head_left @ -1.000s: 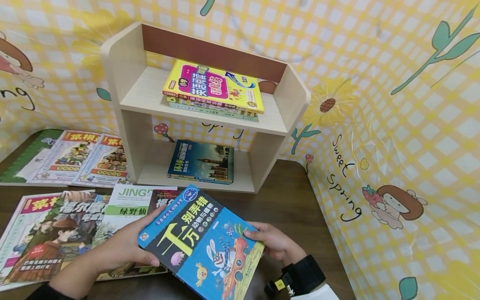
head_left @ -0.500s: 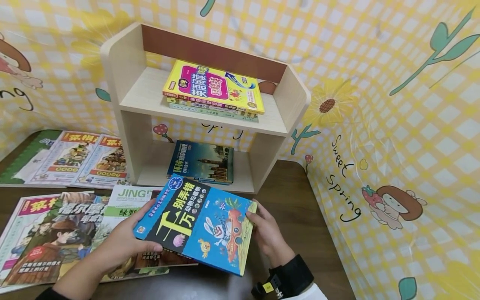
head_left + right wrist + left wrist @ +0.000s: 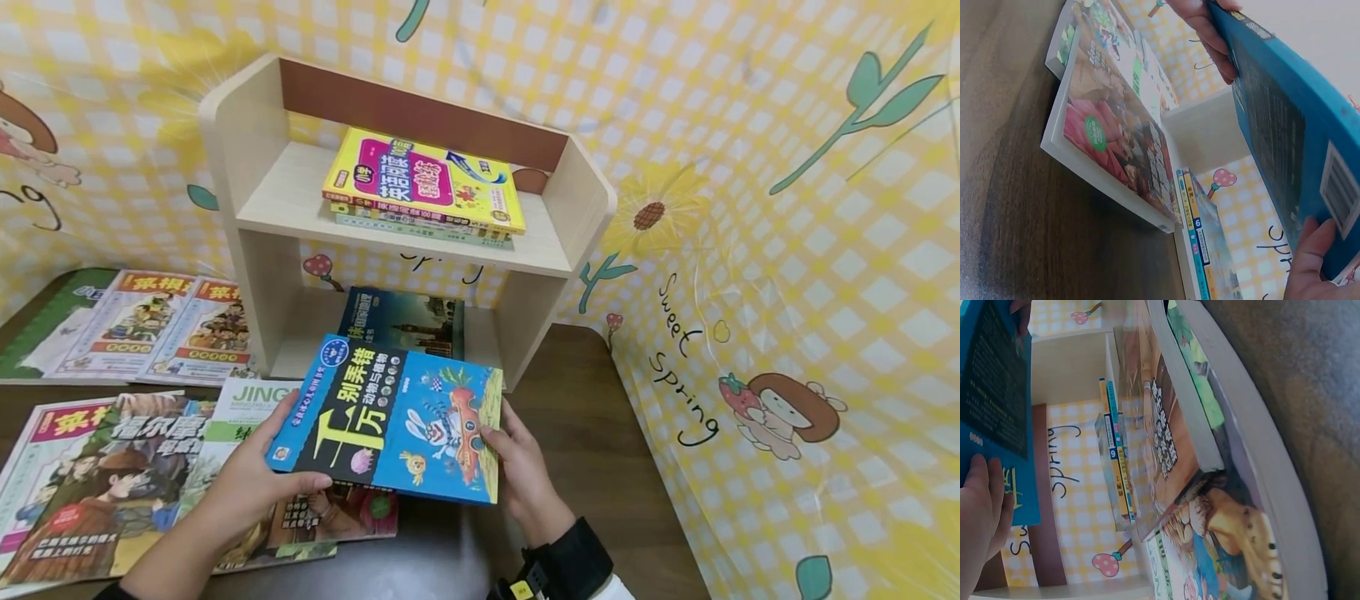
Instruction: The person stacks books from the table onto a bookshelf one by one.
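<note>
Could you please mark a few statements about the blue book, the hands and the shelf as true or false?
1. Both hands hold the blue book: the left hand grips its left edge, the right hand its right edge. True.
2. The blue book lies flat on the table. False: it is held up above the table and above the books lying there.
3. The top board of the wooden shelf carries a stack with a yellow book on top. True.
4. The lower compartment of the shelf holds nothing. False: a dark blue book lies flat in it.
5. The books spread on the table lie to the right of the shelf. False: they lie to its left and in front of it.
</note>
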Available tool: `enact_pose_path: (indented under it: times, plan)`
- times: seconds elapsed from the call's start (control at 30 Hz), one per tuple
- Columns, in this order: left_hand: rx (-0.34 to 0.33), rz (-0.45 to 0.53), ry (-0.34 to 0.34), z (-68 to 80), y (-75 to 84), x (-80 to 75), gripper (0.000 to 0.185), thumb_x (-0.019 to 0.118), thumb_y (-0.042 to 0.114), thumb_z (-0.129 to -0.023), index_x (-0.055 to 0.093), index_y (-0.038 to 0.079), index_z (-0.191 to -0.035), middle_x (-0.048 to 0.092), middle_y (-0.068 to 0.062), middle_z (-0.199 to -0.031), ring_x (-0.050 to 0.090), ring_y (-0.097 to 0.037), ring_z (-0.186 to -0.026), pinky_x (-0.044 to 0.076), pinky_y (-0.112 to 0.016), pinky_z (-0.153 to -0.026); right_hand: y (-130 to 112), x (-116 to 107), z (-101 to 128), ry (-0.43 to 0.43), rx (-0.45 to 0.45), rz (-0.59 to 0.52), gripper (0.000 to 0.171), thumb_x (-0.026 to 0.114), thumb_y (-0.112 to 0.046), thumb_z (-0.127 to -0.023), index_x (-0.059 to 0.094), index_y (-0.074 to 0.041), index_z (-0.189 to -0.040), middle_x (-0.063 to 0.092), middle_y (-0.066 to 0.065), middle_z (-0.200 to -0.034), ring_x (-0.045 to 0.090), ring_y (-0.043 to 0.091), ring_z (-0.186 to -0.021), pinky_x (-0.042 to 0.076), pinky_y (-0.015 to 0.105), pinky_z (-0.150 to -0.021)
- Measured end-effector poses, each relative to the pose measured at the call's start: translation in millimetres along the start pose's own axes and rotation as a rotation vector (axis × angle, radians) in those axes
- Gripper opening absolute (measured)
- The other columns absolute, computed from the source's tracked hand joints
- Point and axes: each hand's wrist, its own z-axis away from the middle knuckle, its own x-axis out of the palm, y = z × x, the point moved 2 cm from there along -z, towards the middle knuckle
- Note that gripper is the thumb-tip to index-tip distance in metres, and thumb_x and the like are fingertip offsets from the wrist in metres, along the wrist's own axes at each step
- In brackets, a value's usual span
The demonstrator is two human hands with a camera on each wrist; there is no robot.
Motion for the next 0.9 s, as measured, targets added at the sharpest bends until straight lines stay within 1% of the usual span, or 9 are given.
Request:
enact_pose_path:
  times: [0.07,0.23,0.33,0.4,0.47,0.6,0.73,0.83,0.9]
  plan:
    - [-0.002,-0.017,0.021,0.0,0.8,0.8,0.117,0.081,0.021,-0.079,-0.008,0.022,-0.155,0.027,-0.03,-0.15,0.056,-0.028,-0.113,0.053,-0.02,-0.078,0,1,3,-0.005,0.013,-0.004,0.061,0.049,-0.019,-0.101,0.02,-0.02,-0.155,0.061,0.011,-0.122,0.067,0.015,-0.092,0.056,0.029,-0.079]
    - [0.003,-0.082,0.08,-1.2,2.7,2.2,0.118,0.08,0.028,-0.079,-0.009,0.025,-0.155,0.027,-0.028,-0.151,0.05,-0.036,-0.118,0.051,-0.017,-0.077,-3,6,9,-0.016,0.038,0.011,0.063,0.05,-0.019,-0.1,0.019,-0.017,-0.155,0.057,0.014,-0.13,0.067,0.016,-0.095,0.055,0.027,-0.082]
    - [0.013,-0.083,0.092,-2.5,3.2,2.5,0.119,0.081,0.028,-0.079,-0.011,0.025,-0.154,0.026,-0.028,-0.152,0.048,-0.039,-0.122,0.05,-0.015,-0.078,-6,11,12,-0.044,0.021,0.033,0.071,0.054,-0.016,-0.098,0.013,-0.013,-0.156,0.05,0.017,-0.139,0.065,0.016,-0.101,0.053,0.028,-0.087]
    - [0.02,-0.084,0.093,-3.4,3.3,2.7,0.119,0.081,0.029,-0.079,-0.011,0.025,-0.154,0.025,-0.027,-0.153,0.046,-0.04,-0.124,0.05,-0.014,-0.079,-7,14,12,-0.074,0.005,0.062,0.077,0.06,-0.014,-0.096,0.011,-0.012,-0.156,0.047,0.018,-0.141,0.063,0.017,-0.104,0.052,0.027,-0.09]
    - [0.027,-0.088,0.095,-4.0,2.7,2.3,0.119,0.081,0.029,-0.079,-0.012,0.025,-0.154,0.024,-0.027,-0.153,0.045,-0.042,-0.125,0.049,-0.014,-0.079,-8,17,11,-0.116,-0.012,0.106,0.084,0.066,-0.013,-0.092,0.011,-0.015,-0.155,0.047,0.017,-0.141,0.062,0.018,-0.106,0.051,0.027,-0.092]
    - [0.044,-0.084,0.094,-5.8,1.4,0.7,0.12,0.081,0.027,-0.079,-0.013,0.024,-0.154,0.021,-0.027,-0.155,0.043,-0.043,-0.128,0.048,-0.012,-0.08,-4,20,5,-0.218,-0.051,0.186,0.095,0.078,-0.016,-0.082,0.014,-0.026,-0.152,0.046,0.012,-0.139,0.06,0.022,-0.109,0.05,0.03,-0.094]
    - [0.075,-0.089,0.085,-9.8,0.5,-0.8,0.121,0.081,0.025,-0.078,-0.014,0.022,-0.154,0.019,-0.026,-0.156,0.04,-0.044,-0.13,0.046,-0.009,-0.081,3,17,-1,-0.255,-0.108,0.236,0.1,0.08,-0.017,-0.08,0.011,-0.027,-0.151,0.041,0.01,-0.143,0.059,0.022,-0.11,0.05,0.031,-0.094]
    - [0.088,-0.111,0.081,-13.5,0.1,-0.9,0.121,0.082,0.026,-0.078,-0.013,0.021,-0.154,0.02,-0.026,-0.155,0.041,-0.045,-0.13,0.047,-0.013,-0.084,6,15,-6,-0.246,-0.138,0.247,0.099,0.079,-0.014,-0.081,0.01,-0.024,-0.152,0.041,0.011,-0.143,0.06,0.021,-0.109,0.051,0.031,-0.093]
    - [0.08,-0.129,0.085,-16.0,-0.5,-0.7,0.122,0.082,0.028,-0.077,-0.013,0.022,-0.154,0.022,-0.027,-0.155,0.041,-0.045,-0.13,0.049,-0.024,-0.091,7,15,-8,-0.245,-0.154,0.247,0.099,0.078,-0.012,-0.081,0.009,-0.023,-0.153,0.041,0.012,-0.143,0.06,0.021,-0.109,0.051,0.031,-0.093]
